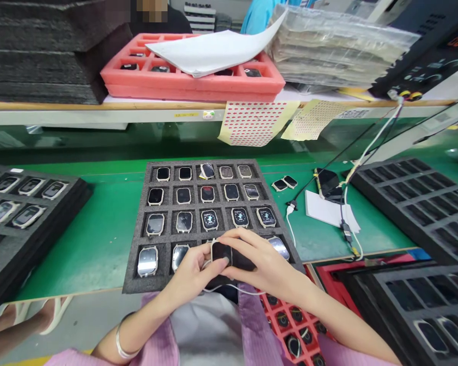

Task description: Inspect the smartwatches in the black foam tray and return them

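Both my hands meet over the near edge of a black foam tray point(135, 223) with several smartwatch bodies in its cells. My left hand point(193, 274) pinches a dark watch body point(222, 252) from the left. My right hand point(261, 262) curls over the same watch body from the right, fingers closed on it. A thin white cable point(232, 288) runs beneath my hands. The tray cells under my hands are hidden.
Black foam trays with watches sit at the left point(26, 203) and right point(416, 198). A red tray point(290, 325) lies by my lap. Two loose watch bodies point(284, 183), a phone point(328, 183), white paper point(326, 209) and cables lie right. A pink tray point(191, 84) sits on the shelf.
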The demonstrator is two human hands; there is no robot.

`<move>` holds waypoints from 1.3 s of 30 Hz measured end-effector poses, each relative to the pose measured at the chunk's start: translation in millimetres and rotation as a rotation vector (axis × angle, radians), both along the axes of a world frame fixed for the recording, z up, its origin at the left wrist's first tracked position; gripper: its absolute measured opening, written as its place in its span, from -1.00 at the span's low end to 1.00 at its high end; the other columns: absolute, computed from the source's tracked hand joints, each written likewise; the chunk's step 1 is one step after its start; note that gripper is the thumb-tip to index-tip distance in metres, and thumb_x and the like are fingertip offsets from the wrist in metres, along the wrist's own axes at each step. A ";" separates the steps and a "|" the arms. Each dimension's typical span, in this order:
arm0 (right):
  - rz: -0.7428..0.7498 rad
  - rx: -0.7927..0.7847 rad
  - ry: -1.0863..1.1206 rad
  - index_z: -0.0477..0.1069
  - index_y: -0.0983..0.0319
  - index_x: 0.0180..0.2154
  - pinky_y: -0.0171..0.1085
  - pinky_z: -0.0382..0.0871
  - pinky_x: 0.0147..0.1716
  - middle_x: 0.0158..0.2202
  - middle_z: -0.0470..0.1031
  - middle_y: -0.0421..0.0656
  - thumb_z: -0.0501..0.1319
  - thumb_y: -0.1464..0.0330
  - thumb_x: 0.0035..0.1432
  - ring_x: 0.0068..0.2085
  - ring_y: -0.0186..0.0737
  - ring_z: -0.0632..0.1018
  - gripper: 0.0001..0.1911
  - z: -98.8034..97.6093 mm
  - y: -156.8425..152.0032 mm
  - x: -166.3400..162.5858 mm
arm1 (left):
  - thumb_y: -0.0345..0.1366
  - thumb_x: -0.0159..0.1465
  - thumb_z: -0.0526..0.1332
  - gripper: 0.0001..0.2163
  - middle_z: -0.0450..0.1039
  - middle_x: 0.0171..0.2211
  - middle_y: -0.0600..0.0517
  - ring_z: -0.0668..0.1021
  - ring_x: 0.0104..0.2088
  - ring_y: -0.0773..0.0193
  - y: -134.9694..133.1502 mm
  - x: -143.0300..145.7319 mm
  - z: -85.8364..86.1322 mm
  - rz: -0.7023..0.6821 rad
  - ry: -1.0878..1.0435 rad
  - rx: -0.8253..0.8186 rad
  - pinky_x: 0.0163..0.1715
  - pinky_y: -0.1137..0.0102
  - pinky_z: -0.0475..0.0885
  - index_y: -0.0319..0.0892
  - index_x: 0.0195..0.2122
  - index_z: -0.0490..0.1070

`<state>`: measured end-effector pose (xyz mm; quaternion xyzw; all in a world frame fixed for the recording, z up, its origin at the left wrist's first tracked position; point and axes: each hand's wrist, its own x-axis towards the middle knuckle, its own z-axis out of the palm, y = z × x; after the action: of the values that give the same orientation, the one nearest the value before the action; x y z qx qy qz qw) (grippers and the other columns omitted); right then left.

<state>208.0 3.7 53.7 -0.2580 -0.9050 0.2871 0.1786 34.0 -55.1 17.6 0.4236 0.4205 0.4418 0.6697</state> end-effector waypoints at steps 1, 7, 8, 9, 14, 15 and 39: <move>0.000 -0.026 0.011 0.29 0.23 0.03 -0.11 0.42 -0.06 -0.08 0.38 -0.03 0.20 0.31 0.22 -0.05 -0.12 0.44 -0.65 -0.3 0.3 -0.3 | -0.22 0.24 0.21 -0.79 0.47 -0.35 0.02 0.44 -0.33 0.26 -0.2 -0.3 0.4 0.002 -0.008 0.005 -0.32 0.44 0.29 -0.25 -0.19 0.47; 0.015 -0.076 0.030 0.25 0.22 0.09 -0.12 0.42 -0.10 -0.09 0.35 -0.04 0.20 0.33 0.22 -0.08 -0.14 0.42 -0.59 -1.4 0.0 -0.1 | -0.24 0.25 0.20 -0.79 0.48 -0.31 0.01 0.44 -0.27 0.24 -1.1 0.9 1.1 0.009 -0.015 0.000 -0.25 0.43 0.30 -0.25 -0.17 0.44; 0.012 -0.073 0.031 0.25 0.21 0.09 -0.12 0.41 -0.10 -0.09 0.35 -0.04 0.21 0.34 0.21 -0.08 -0.14 0.42 -0.58 -1.8 -0.3 0.2 | -0.24 0.25 0.20 -0.80 0.48 -0.32 0.01 0.44 -0.29 0.26 -1.2 1.3 1.1 0.008 -0.007 -0.005 -0.27 0.43 0.30 -0.25 -0.19 0.44; 0.009 -0.068 0.032 0.24 0.21 0.10 -0.11 0.41 -0.10 -0.09 0.35 -0.05 0.21 0.34 0.21 -0.08 -0.13 0.42 -0.58 -2.2 -0.5 0.5 | -0.23 0.25 0.20 -0.80 0.47 -0.33 0.01 0.44 -0.31 0.27 -1.2 1.7 1.1 0.008 0.000 -0.006 -0.28 0.44 0.30 -0.26 -0.20 0.44; 0.000 -0.050 0.026 0.25 0.22 0.09 -0.12 0.39 -0.12 -0.10 0.35 -0.05 0.23 0.32 0.20 -0.09 -0.14 0.41 -0.56 -4.9 -0.8 1.0 | -0.23 0.25 0.20 -0.79 0.49 -0.31 -0.01 0.45 -0.28 0.23 -0.9 2.1 1.7 0.005 0.022 -0.001 -0.25 0.42 0.31 -0.27 -0.19 0.43; -0.003 -0.048 0.028 0.25 0.22 0.09 -0.12 0.39 -0.12 -0.10 0.35 -0.06 0.23 0.31 0.19 -0.10 -0.14 0.41 -0.56 -5.4 -0.8 1.0 | -0.22 0.25 0.20 -0.78 0.49 -0.30 -0.01 0.46 -0.27 0.22 -0.9 2.0 2.0 0.002 0.023 -0.003 -0.24 0.41 0.31 -0.27 -0.19 0.43; -0.063 0.107 -0.005 0.28 0.31 0.06 -0.08 0.40 -0.04 -0.01 0.40 0.01 0.19 0.39 0.20 -0.01 -0.06 0.43 -0.61 1.6 -8.2 7.5 | -0.20 0.19 0.24 -0.78 0.39 -0.43 0.03 0.43 -0.30 0.21 -6.3 8.1 -7.3 -0.006 0.128 -0.030 -0.27 0.37 0.33 -0.26 -0.27 0.41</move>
<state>215.5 -4.5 55.3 -0.2768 -0.9111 0.2318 0.1990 42.1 -61.4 10.2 0.4424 0.4679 0.4052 0.6490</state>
